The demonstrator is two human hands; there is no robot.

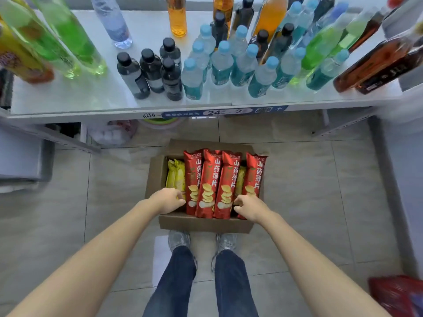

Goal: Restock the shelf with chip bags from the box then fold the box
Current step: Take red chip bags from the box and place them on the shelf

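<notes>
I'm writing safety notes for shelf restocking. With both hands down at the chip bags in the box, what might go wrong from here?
1. The left hand and right hand flank several red bags at once; lifted together, a middle bag may slip out.
2. The shelf above is crowded with upright bottles near its front edge; rising bags could knock some over.
3. The box sits right at the person's feet, so stepping forward risks a trip.
</notes>
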